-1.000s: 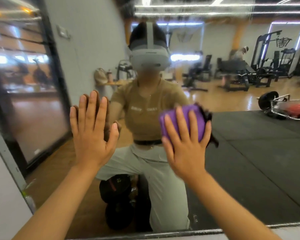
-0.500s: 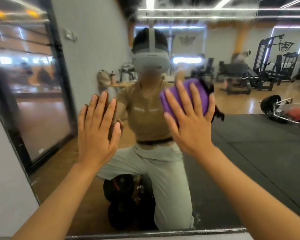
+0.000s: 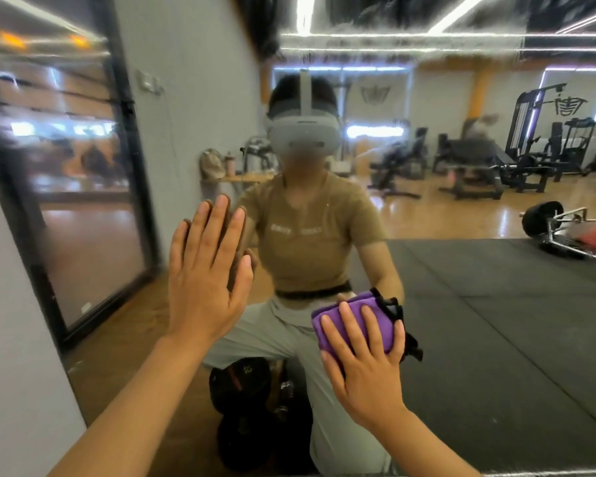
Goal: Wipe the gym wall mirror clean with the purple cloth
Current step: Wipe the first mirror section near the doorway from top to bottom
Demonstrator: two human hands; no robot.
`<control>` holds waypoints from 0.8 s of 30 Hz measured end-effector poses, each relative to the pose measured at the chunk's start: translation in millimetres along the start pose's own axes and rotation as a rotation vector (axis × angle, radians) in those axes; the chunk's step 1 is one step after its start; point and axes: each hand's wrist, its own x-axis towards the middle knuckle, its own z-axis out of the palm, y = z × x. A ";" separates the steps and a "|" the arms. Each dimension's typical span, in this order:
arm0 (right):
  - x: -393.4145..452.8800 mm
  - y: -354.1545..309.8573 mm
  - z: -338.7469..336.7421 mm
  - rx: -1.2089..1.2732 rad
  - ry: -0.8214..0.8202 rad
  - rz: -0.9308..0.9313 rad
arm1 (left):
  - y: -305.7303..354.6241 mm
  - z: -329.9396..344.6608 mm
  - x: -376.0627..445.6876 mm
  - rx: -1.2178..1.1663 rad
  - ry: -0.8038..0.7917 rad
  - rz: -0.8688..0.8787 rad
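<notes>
Gym wall mirror (image 3: pixel 496 339) fills view, reflecting gym floor, black mats, machines; mid-wipe, low pass

Right hand (image 3: pixel 365 366) at about 5 o'clock of frame presses purple cloth (image 3: pixel 355 321) flat on the glass, fingers straight and spread over it, not curled round; left hand (image 3: pixel 203 280) at about 9 o'clock from the cloth, flat on the mirror, fingers straight, holding nothing, looks like bracing. To do the stroke well, my call: keep the cloth folded and the palm pressure even, overlap passes, cover the smeary band at 12 o'clock, wipe the left palm's spot last since it may leave prints. Count: one cloth, one mirror, two hands; dumbbells (image 3: pixel 252 407) reflected at 6 o'clock, number unclear
</notes>
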 end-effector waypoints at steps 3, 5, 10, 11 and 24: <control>25.1 8.4 -12.1 0.034 0.047 -0.098 | -0.9 -0.4 0.0 0.007 -0.013 0.000; 64.7 21.0 -27.8 0.030 0.101 -0.173 | -1.2 -0.3 -0.1 0.019 -0.018 0.000; 173.4 39.5 -65.5 0.012 0.269 -0.072 | -4.6 -3.8 0.0 0.038 -0.034 0.023; 179.3 37.8 -66.6 0.021 0.289 -0.038 | -5.8 -4.7 -0.1 0.045 -0.041 0.029; -7.3 1.9 6.9 -0.139 -0.021 -0.417 | -9.1 -7.1 -1.2 0.081 -0.066 0.052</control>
